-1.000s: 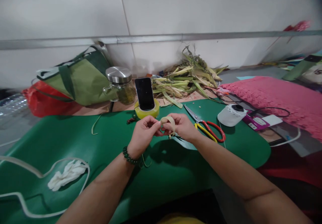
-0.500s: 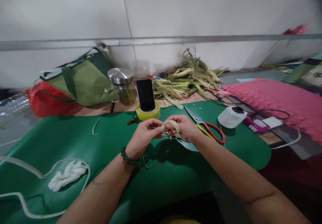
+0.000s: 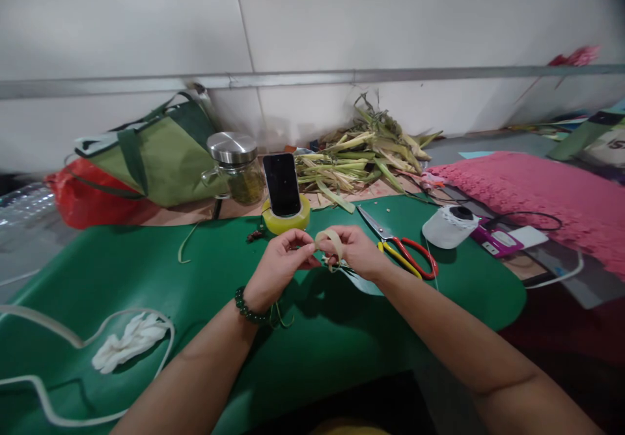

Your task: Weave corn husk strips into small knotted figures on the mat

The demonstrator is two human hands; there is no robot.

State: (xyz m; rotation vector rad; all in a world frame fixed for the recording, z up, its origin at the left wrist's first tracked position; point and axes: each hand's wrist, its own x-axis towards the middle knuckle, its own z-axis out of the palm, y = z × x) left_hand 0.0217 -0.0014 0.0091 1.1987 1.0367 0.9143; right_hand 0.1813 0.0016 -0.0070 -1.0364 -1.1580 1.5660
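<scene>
A pale green strip of corn husk (image 3: pixel 334 239) curls in a loop between my hands, above the green mat. My left hand (image 3: pixel 276 262), with a beaded bracelet at the wrist, pinches one end between thumb and fingertips. My right hand (image 3: pixel 360 252) is closed on the strip from the other side, its fingertips partly covered by the curl. Below the right fingers, a light-coloured piece (image 3: pixel 361 283) lies on the mat, partly hidden. Red-and-yellow-handled scissors (image 3: pixel 398 243) rest open just beyond my right hand.
A phone (image 3: pixel 282 184) leans in a yellow tape roll (image 3: pixel 303 217). Behind lies a heap of husks (image 3: pixel 371 145), with a glass jar (image 3: pixel 239 181) to its left. A white thread spool (image 3: pixel 446 228) stands right. A white crumpled cloth (image 3: pixel 131 344) and pale cord (image 3: pixel 43 409) lie left.
The husk strip's loop has shifted and curled between the fingers, swinging right and then back left. Both hands stay close together in nearly the same place.
</scene>
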